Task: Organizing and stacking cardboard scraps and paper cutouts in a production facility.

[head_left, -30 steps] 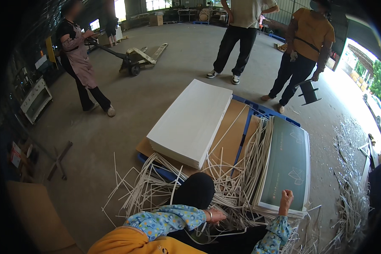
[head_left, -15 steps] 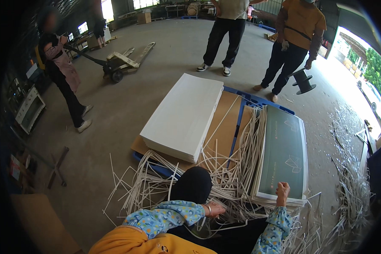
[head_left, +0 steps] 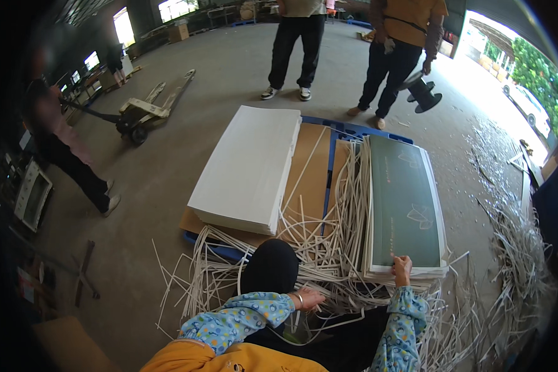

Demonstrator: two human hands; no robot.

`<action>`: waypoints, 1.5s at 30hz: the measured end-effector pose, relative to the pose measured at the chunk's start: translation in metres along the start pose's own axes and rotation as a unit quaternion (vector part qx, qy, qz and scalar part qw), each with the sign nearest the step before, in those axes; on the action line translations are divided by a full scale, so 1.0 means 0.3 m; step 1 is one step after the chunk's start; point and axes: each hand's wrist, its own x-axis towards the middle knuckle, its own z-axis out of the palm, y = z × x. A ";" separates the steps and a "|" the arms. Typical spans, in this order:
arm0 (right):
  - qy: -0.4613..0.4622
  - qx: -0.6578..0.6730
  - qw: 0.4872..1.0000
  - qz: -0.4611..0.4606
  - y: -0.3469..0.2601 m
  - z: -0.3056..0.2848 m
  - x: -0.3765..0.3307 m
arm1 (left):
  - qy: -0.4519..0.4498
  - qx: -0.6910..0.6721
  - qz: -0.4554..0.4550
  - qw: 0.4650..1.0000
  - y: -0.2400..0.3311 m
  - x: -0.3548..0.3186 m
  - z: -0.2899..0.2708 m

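My right hand (head_left: 402, 270) is closed over the near edge of a stack of printed dark green sheets (head_left: 406, 204), fingertips bent down toward the top sheet. Whether it pinches anything is hidden. My left hand (head_left: 310, 299), in a blue patterned sleeve, lies beside my dark-clothed knee (head_left: 270, 266), over a tangle of thin white strips (head_left: 347, 217). Its fingers are curled, and what lies inside them cannot be made out. The strips spread along the stack's left side and around my legs.
A tall stack of white sheets (head_left: 248, 164) stands on brown board (head_left: 310, 161) over a blue pallet (head_left: 378, 128). Two people stand beyond, one carrying a dark spool (head_left: 423, 94). Another person stands at a pallet jack (head_left: 146, 115). Shredded strips (head_left: 518, 260) cover the floor at right.
The view has swung right, shifting the scene left. My right hand has gone from a raised fist to fingers lowered at the sheets' near edge. My left hand stays by the strips.
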 end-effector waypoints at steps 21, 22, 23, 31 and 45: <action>0.056 0.333 0.929 0.153 0.094 0.006 -0.116 | -0.006 -0.029 -0.024 0.999 -0.005 -0.007 -0.028; 0.053 0.334 0.929 0.149 0.092 0.008 -0.113 | -0.009 -0.027 -0.024 0.999 -0.010 -0.007 -0.025; 0.055 0.339 0.925 0.164 0.095 0.009 -0.105 | -0.012 -0.026 -0.026 0.999 -0.015 -0.004 -0.025; 0.016 0.349 0.915 0.202 0.101 0.013 -0.121 | -0.010 -0.024 -0.025 0.999 -0.035 -0.005 -0.020; 0.050 0.359 0.911 0.196 0.120 0.036 -0.100 | 0.013 -0.022 -0.022 0.999 -0.031 -0.024 -0.031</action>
